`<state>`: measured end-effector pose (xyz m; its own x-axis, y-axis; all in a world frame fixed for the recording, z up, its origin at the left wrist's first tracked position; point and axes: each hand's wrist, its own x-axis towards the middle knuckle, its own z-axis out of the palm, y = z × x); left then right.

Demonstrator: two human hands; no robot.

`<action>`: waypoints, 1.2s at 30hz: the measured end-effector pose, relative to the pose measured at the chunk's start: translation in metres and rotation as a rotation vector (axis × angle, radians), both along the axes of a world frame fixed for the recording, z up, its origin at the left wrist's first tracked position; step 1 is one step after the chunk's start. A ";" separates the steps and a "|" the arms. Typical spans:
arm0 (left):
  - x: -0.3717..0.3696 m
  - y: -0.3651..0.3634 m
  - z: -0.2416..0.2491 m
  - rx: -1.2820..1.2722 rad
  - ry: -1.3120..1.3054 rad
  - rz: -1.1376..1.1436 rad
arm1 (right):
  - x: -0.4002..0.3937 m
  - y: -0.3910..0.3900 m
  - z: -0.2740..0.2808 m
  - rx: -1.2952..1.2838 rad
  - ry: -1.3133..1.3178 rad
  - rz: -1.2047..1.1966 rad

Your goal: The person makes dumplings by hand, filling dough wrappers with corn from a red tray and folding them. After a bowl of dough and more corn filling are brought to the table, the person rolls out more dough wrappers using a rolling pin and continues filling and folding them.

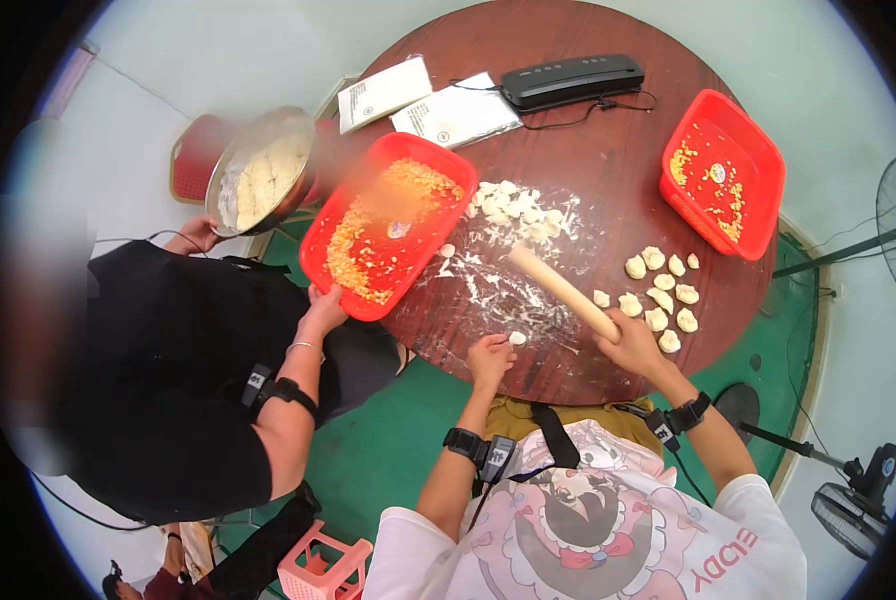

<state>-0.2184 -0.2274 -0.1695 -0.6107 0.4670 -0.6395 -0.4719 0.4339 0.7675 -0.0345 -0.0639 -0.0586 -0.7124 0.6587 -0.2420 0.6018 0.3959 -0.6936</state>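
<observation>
My right hand [633,343] is closed round the near end of a wooden rolling pin [566,292], which slants up and left over the floured tabletop. At the table's near edge, my left hand [492,359] has its fingers pinched beside a small white dough piece [517,338], touching or holding it. Many dough pieces [518,211] lie in flour beyond the pin's far end. Several filled dumplings [660,298] sit on the table to the right of my right hand.
A co-worker at left holds a metal bowl of dough [265,185] and touches a red basket [320,225] with yellow bits. Another red basket [760,160] stands at right. A black appliance [573,80] and white packets [456,112] lie at the back. Fans [853,510] stand at right.
</observation>
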 end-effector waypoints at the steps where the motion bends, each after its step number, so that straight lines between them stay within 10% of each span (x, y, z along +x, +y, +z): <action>1: -0.002 -0.002 -0.001 0.005 -0.002 -0.006 | 0.000 0.000 0.000 0.005 -0.002 -0.006; 7: 0.000 -0.010 0.009 0.004 0.836 -0.338 | 0.000 -0.005 -0.016 0.132 -0.030 0.161; 15: -0.001 -0.004 -0.001 0.127 1.033 -0.544 | 0.004 -0.005 -0.018 0.187 -0.115 0.246; 23: -0.014 -0.016 0.003 0.032 0.696 0.156 | 0.001 -0.015 -0.037 0.364 -0.024 0.487; 36: -0.013 -0.024 0.015 -0.068 0.993 -0.406 | -0.019 -0.019 -0.071 0.533 -0.107 0.602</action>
